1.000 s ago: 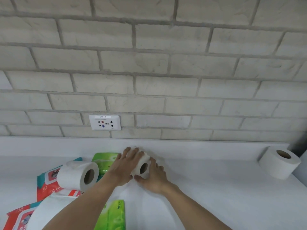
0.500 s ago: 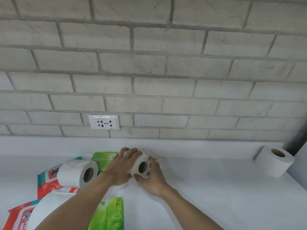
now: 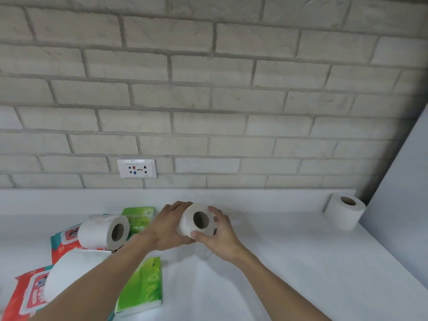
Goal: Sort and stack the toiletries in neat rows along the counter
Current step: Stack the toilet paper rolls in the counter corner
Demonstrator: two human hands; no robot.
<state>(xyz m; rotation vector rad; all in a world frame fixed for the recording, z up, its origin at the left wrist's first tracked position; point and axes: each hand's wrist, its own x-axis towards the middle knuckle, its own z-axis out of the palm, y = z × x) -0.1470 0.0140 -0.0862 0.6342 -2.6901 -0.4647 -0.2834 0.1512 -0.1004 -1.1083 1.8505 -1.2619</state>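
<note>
White counter (image 3: 289, 262) at mid frame: both hands, left (image 3: 170, 224) and right (image 3: 221, 232), hold a roll (image 3: 196, 220), which probably goes next by the far-right roll (image 3: 344, 213).

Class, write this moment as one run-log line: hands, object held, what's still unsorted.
left hand + right hand: gripping toilet roll | lifted above counter | unsorted: rolls, tissue packs, wipes at left

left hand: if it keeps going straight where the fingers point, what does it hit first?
Probably the low white ledge at the back of the counter, below the brick wall. The left hand, gripping the toilet roll with the right hand, points away towards it; nothing visible lies between, though depth is unclear.
</note>
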